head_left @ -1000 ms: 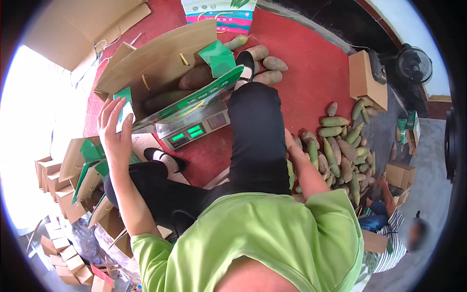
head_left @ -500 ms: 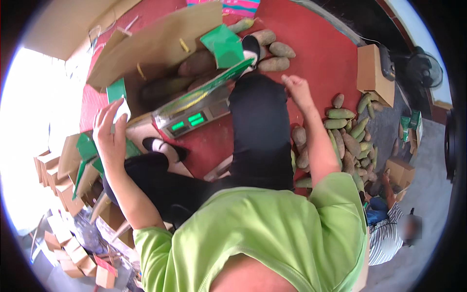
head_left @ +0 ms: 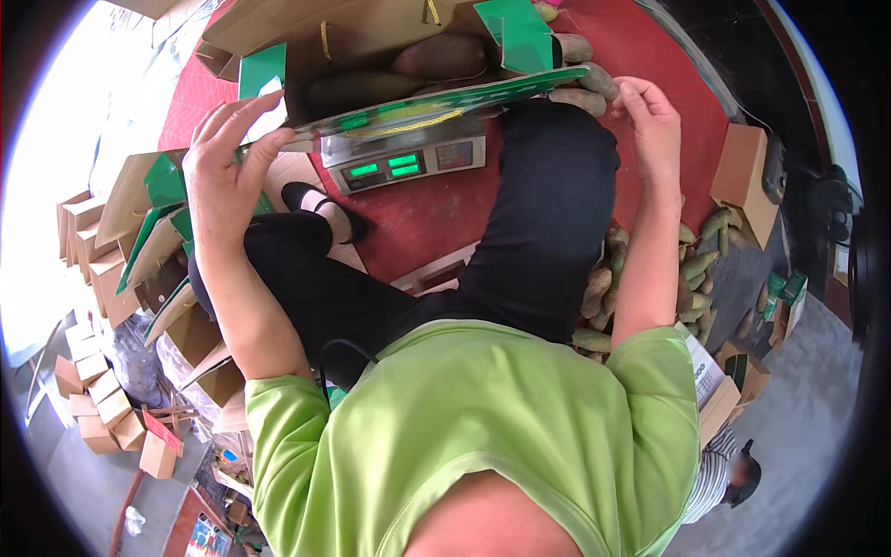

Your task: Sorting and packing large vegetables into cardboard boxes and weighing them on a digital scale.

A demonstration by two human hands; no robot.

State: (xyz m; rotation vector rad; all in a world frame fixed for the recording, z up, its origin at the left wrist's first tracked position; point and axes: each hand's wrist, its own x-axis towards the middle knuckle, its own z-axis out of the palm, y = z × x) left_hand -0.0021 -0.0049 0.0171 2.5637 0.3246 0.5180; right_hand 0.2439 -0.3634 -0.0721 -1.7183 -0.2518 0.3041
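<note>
So the open carton (head_left: 371, 26) sits up at 12 o'clock on a scale (head_left: 406, 165) with its display lit, a dark reddish root (head_left: 441, 58) and a long greenish one (head_left: 364, 90) lying inside. IMO the easy way to mess up is a lopsided tug: the left hand (head_left: 223, 167) is at the carton's near left corner while the right hand (head_left: 653, 125) is off the cardboard, so pulling from one side could twist the box on the scale or crease the green front panel (head_left: 520, 90). The knee (head_left: 561, 139) is right beside that panel's right end too, so a small leg shift could bump it and throw the reading off. As for fingers: left thumb and fingers are spread apart, the carton corner at about 2 o'clock from them; can't tell if they're really pinching the edge. Right fingers are bunched with the thumb, nothing visible in them, with the panel's right end near, at 10 o'clock, and a loose brownish root (head_left: 599, 82) just beside the tips at 9 to 10. Can't tell if they touch it.
</note>
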